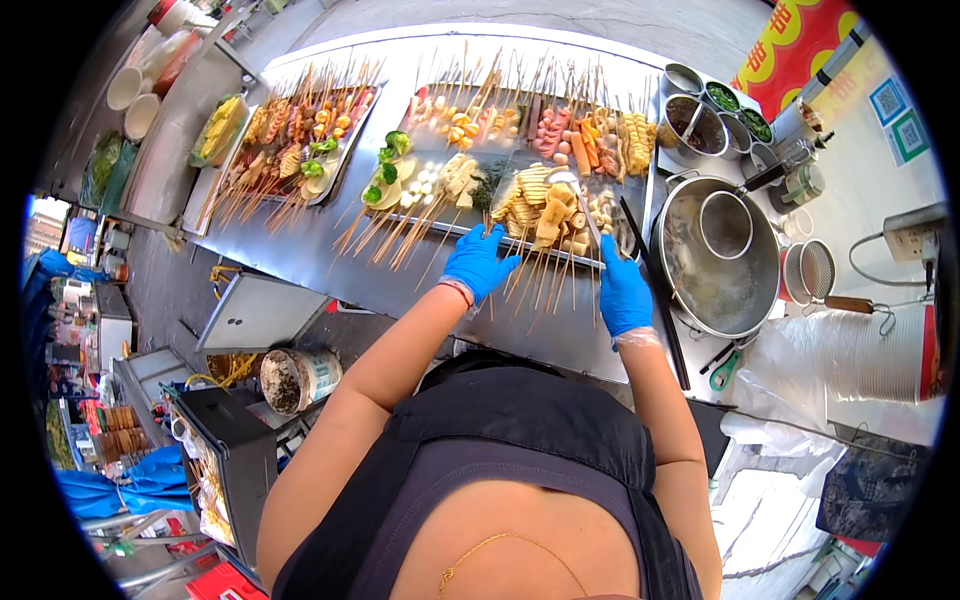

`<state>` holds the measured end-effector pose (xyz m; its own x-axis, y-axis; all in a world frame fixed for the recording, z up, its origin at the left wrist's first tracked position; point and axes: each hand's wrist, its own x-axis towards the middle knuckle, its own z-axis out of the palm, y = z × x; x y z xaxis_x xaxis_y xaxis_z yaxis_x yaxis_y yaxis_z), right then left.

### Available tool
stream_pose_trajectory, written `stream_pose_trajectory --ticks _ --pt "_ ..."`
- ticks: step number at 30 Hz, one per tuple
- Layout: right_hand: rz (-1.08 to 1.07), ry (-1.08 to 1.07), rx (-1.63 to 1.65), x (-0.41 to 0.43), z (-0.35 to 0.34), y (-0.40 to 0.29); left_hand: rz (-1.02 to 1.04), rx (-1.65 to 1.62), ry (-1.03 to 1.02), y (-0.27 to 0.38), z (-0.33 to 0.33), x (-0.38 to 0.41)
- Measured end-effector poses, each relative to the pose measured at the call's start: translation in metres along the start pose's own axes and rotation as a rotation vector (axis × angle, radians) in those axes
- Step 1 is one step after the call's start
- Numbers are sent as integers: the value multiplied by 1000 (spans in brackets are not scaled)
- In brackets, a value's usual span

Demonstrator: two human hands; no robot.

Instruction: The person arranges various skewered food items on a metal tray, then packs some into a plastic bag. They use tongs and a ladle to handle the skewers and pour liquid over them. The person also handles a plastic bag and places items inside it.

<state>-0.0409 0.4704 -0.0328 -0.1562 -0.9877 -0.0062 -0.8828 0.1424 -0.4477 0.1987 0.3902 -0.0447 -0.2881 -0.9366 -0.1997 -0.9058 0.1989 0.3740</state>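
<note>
A metal tray (409, 217) of skewered food lies before me, with broccoli (397, 142), white balls (422, 184), tofu-like pieces and folded yellow slices (556, 212) on bamboo sticks. My left hand (480, 262), in a blue glove, is at the tray's front edge with its fingers around skewer sticks. My right hand (624, 289), gloved too, grips the handle of a metal spoon (583, 201), whose bowl rests on or just over the yellow slices. Behind stand more skewers of sausages (580, 154) and pink pieces. The stick tips point towards me.
A second skewer tray (330, 191) lies at the left. At the right are a large steaming pot (716, 300) with a strainer (725, 225), a sauce pot (691, 131), long black chopsticks (660, 307) and stacked bowls (877, 352). A bucket (300, 380) stands lower left.
</note>
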Motion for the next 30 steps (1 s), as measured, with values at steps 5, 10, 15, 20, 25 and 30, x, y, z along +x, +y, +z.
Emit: stream_pose_trajectory --ticks 5,10,15,20,25,30 --pt "-21 -130 -106 -7 36 9 165 160 89 18 5 -7" --pt "-14 -161 -117 3 39 0 432 277 117 32 1 -6" --pt "-94 -14 17 -2 36 10 528 299 -48 29 -4 -6" --pt "-59 91 123 -18 24 7 500 27 -217 15 -8 -8" --pt "-54 12 106 -6 11 -16 590 42 -125 -6 -11 -6" --pt "-42 3 32 13 26 -25 646 69 -163 -11 -14 -7"
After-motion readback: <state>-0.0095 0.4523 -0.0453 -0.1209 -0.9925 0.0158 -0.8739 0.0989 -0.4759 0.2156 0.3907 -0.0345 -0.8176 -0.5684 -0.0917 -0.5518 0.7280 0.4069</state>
